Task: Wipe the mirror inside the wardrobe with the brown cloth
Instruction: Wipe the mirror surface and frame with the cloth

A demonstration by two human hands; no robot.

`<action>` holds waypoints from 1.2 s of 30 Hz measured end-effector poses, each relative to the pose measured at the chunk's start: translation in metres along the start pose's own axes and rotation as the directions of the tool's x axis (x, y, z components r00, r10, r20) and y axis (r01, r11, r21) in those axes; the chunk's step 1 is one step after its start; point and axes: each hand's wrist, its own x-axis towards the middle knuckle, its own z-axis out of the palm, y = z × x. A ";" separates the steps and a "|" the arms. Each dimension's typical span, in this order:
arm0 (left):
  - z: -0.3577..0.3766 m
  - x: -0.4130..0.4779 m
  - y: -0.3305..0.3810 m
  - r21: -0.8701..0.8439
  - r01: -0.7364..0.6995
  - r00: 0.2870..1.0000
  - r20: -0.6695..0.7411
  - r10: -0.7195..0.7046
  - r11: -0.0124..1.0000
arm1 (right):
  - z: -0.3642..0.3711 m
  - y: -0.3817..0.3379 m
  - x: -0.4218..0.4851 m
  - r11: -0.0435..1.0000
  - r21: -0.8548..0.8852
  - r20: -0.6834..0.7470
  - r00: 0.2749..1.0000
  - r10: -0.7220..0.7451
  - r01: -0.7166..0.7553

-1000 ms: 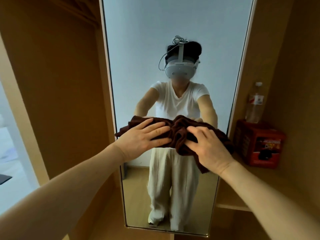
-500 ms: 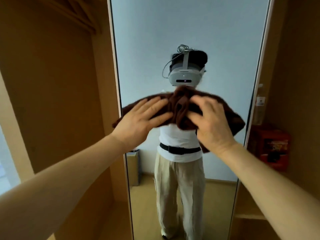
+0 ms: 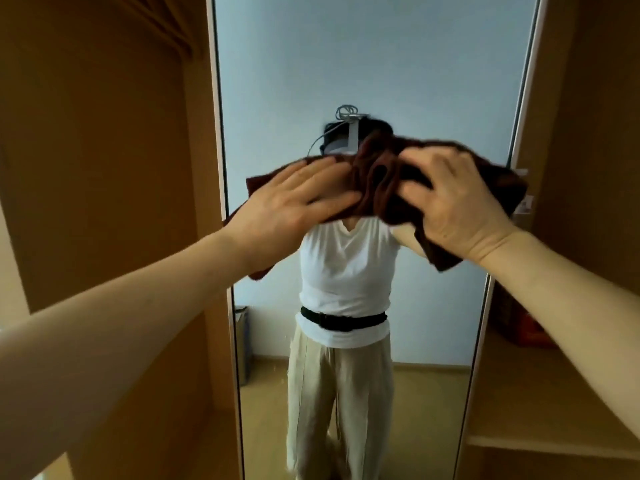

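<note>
Brown cloth (image 3: 377,181) pinned against the mirror (image 3: 346,64): left hand (image 3: 287,206) presses flat, grip released; right hand (image 3: 457,209) clutches bunched folds to steer.

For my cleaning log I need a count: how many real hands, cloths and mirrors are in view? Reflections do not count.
hands: 2, the left hand and the right hand
cloth: 1
mirror: 1
total: 4
</note>
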 end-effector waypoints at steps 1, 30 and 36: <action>0.001 0.006 0.000 -0.015 0.033 0.999 -0.038 -0.034 0.999 | -0.003 0.004 0.006 1.000 -0.015 -0.009 1.000 0.025 -0.025; 0.104 -0.149 0.132 0.012 0.040 0.988 -0.148 -0.038 0.999 | 0.048 -0.158 -0.176 0.987 0.062 -0.119 0.981 0.156 -0.149; 0.074 -0.087 0.126 -0.107 0.209 0.951 -0.209 -0.227 0.972 | 0.020 -0.119 -0.123 0.941 0.114 -0.073 0.942 0.327 -0.318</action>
